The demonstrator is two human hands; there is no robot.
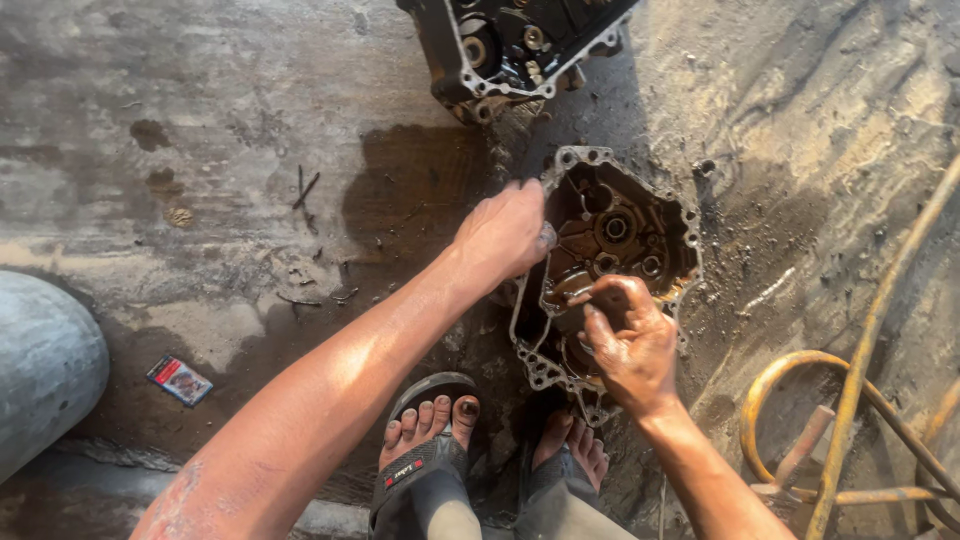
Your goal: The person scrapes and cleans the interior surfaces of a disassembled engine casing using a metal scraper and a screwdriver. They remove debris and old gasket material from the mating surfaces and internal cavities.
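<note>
Gripping one engine case half (640, 215) at its rim, left hand (505, 232) steadies; right hand (628, 345) curls inside, contents hidden.

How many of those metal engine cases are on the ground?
2. One engine case lies in the middle, with the left hand on its rim and the right hand inside it. The other case sits at the top edge, partly cut off.

Bare arms, no sleeves; oil-smeared hands; dark strap sandals (425, 470) with small red patch; grey trousers.
</note>
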